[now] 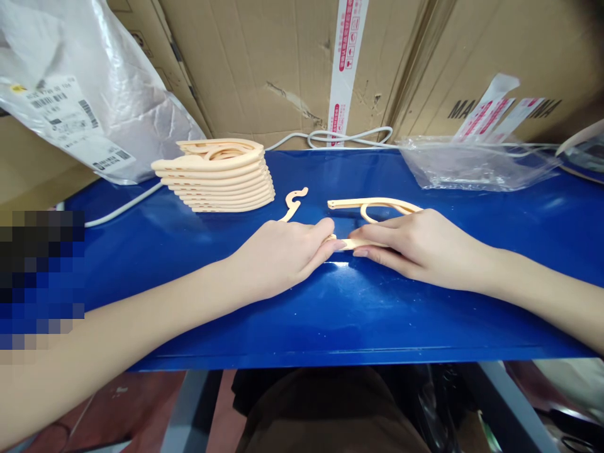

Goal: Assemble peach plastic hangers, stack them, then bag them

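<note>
Both hands grip a cream plastic folding hanger point(349, 244) low over the blue table. My left hand point(292, 251) pinches its left end between thumb and fingers. A hook-shaped piece point(293, 200) sticks up behind that hand; where it joins is hidden. My right hand point(410, 248) is closed round the hanger a little to the right, thumb below and fingers above. Just behind the right hand a cream arm with a curved loop point(372, 204) shows; whether it joins the held piece is hidden. At the back left a neat stack of folded cream hangers point(219, 182) lies on the table.
The blue table point(292, 321) has its front edge near my lap. Cardboard boxes point(264, 69) stand along the back. A white plastic parcel point(108, 94) leans at the left, a clear plastic bag point(476, 165) lies at the back right, and a white cable point(349, 135) runs behind.
</note>
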`<state>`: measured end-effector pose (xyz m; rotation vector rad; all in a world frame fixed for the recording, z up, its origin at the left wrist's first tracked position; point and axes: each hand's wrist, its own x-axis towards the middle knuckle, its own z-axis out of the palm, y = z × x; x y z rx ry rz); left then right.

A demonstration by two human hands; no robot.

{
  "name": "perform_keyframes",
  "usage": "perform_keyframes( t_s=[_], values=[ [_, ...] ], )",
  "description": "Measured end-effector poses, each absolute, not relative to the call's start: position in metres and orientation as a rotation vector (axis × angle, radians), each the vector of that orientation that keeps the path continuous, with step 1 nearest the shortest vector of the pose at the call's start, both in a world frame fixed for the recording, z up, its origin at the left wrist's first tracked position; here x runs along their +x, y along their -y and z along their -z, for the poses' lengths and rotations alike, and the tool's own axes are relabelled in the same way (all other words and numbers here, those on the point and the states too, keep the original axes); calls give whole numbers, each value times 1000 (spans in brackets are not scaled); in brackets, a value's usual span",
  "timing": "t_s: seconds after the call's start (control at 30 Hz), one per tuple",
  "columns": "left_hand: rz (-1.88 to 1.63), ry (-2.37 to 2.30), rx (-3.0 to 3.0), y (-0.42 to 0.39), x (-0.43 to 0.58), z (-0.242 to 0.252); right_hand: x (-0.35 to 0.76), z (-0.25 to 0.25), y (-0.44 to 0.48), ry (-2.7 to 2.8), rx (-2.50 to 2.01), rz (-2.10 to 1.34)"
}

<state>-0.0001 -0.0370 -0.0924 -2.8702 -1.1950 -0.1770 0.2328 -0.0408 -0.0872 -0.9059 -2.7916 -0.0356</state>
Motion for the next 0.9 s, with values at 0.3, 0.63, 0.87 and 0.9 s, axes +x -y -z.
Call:
perform_keyframes(
  t_s=[0.3, 0.63, 0.87, 0.9],
  values=[
    [112, 1283, -2888, 37, 1, 89, 236, 90, 40, 2800, -876, 177],
    [286, 1220, -3003, 34, -1, 93, 232, 87, 45, 2719, -826, 294],
    [501, 1372, -3137, 30, -3, 91, 235, 88, 45, 2662, -916, 276],
    [518, 1381, -3148, 30, -3, 91, 235, 87, 45, 2657, -918, 277]
  ],
)
